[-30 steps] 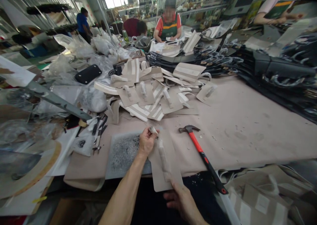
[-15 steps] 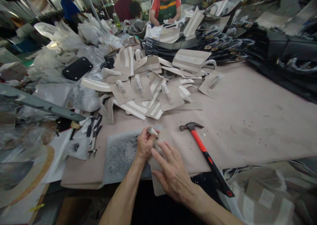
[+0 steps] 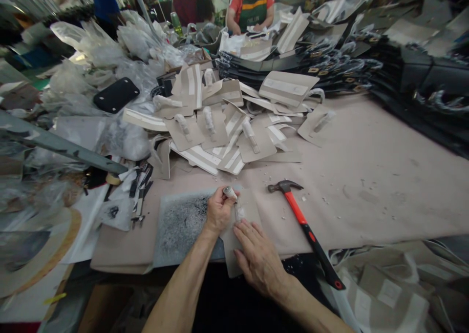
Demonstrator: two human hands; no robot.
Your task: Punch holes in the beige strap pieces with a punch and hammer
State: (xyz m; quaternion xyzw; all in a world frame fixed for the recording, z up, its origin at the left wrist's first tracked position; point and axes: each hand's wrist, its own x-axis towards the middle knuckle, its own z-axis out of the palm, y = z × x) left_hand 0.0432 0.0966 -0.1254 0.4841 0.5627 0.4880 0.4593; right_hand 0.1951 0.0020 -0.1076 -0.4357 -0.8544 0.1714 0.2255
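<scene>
My left hand (image 3: 219,210) is closed around a whitish wrapped handle (image 3: 230,193), whose round end sticks up past the thumb. The handle lies at a beige panel (image 3: 251,206) that overlaps the right side of a grey, black-specked slab (image 3: 181,225). My right hand (image 3: 258,252) rests on the lower part of this panel with its fingers stretched out. To the right lies a claw hammer (image 3: 300,216) with a red and black grip, touched by neither hand.
Beyond my hands is a heap of beige panels (image 3: 256,145) with wrapped handles. Black pieces (image 3: 322,64) are stacked behind it. Clear plastic bags (image 3: 124,133), a metal bar (image 3: 66,145) and small tools (image 3: 139,196) are at left. A co-worker (image 3: 252,8) stands across the table.
My right hand has slid down the panel, away from the handle, and now lies flatter. My left hand keeps its grip on the handle. The view has shifted slightly.
</scene>
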